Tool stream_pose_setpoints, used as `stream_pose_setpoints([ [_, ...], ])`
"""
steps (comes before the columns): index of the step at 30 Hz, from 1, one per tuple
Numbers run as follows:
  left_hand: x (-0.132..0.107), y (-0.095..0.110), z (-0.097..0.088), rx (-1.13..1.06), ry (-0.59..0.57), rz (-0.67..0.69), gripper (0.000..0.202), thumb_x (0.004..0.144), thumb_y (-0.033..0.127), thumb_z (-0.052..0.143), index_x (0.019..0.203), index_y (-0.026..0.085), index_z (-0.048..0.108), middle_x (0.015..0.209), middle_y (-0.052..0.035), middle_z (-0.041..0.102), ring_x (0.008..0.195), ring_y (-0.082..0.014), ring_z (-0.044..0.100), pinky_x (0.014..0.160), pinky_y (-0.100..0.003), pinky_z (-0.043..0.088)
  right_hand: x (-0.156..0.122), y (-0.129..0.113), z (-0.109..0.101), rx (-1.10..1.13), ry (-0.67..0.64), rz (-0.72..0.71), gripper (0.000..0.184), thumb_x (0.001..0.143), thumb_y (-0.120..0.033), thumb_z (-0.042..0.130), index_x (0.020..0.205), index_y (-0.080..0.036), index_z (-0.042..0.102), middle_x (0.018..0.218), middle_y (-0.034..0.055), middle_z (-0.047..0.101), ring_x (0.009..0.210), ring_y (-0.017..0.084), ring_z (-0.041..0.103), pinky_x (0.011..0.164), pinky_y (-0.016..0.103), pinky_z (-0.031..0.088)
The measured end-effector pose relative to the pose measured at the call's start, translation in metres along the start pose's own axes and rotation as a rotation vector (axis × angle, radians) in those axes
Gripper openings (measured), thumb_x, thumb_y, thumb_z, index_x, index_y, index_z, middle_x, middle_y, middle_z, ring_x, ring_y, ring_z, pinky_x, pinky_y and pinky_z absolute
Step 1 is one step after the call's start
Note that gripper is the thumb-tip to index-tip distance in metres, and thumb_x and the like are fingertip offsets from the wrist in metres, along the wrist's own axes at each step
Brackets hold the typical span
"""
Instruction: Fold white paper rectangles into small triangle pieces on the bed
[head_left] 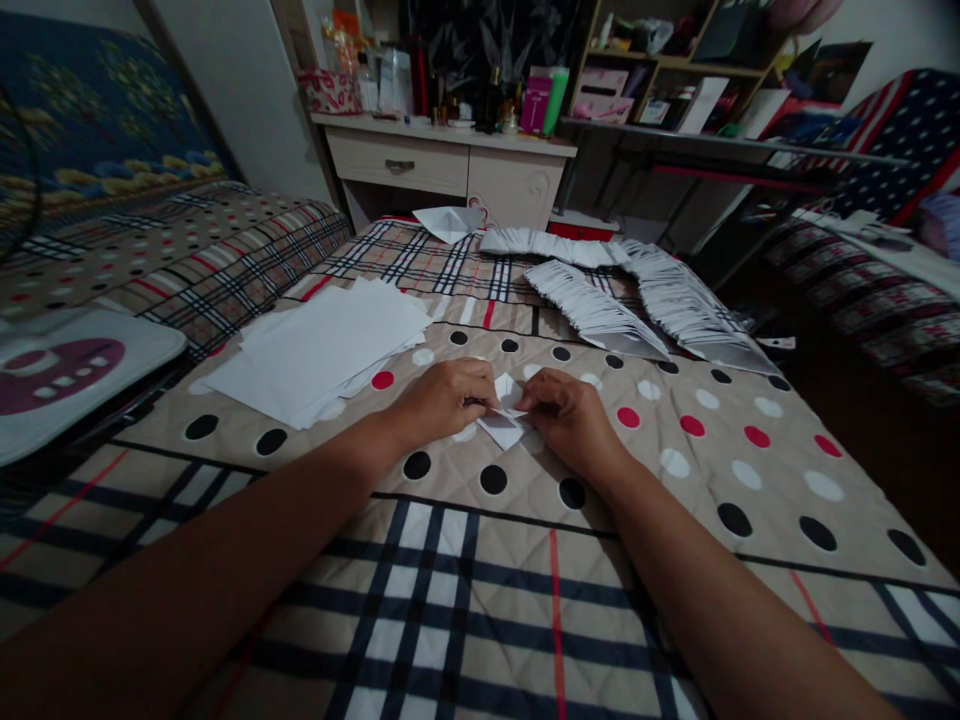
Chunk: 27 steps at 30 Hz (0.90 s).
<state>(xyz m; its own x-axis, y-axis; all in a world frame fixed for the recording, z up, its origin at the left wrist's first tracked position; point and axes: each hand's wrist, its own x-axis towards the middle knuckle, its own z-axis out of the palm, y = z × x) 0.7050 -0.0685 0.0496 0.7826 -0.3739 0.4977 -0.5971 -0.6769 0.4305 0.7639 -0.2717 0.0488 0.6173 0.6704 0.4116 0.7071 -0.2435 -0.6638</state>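
Paper (504, 433) sits pinched by left hand (455, 394) and right hand (571, 418); from here, I'd align edges before creasing firmly.

No text, number or brand can be read (the magenta box (535, 104) is too blurred).

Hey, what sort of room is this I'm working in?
Most likely a bedroom: a broad patterned quilt is spread out like bedding, a pale drawer unit stands beyond it, and crowded shelves sit farther right.
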Motion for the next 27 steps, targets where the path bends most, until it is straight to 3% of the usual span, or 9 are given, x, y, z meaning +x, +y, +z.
stream_pose_setpoints([
  [15, -0.002, 0.001, -0.008, 0.093, -0.093, 0.187, 0.026, 0.079, -0.001, 0.056, 0.083, 0.017, 0.074, 0.078, -0.0038, 0.060, 0.078, -0.0152, 0.056, 0.073, -0.027, 0.046, -0.005, -0.007, -0.002, -0.202, -0.069, -0.147, 0.032, 0.064, 0.007, 0.049, 0.069, -0.017, 0.069, 0.080, 0.0052, 0.062, 0.080, 0.018, 0.056, 0.070, 0.029, 0.043],
  [27, -0.001, 0.000, -0.011, 0.032, -0.169, 0.169, 0.029, 0.077, -0.003, 0.053, 0.080, 0.018, 0.073, 0.080, -0.0041, 0.060, 0.081, -0.0155, 0.058, 0.075, -0.027, 0.047, -0.008, -0.013, -0.004, -0.350, -0.151, -0.220, 0.031, 0.063, 0.005, 0.050, 0.071, -0.018, 0.070, 0.085, 0.0075, 0.062, 0.086, 0.021, 0.055, 0.076, 0.032, 0.044],
])
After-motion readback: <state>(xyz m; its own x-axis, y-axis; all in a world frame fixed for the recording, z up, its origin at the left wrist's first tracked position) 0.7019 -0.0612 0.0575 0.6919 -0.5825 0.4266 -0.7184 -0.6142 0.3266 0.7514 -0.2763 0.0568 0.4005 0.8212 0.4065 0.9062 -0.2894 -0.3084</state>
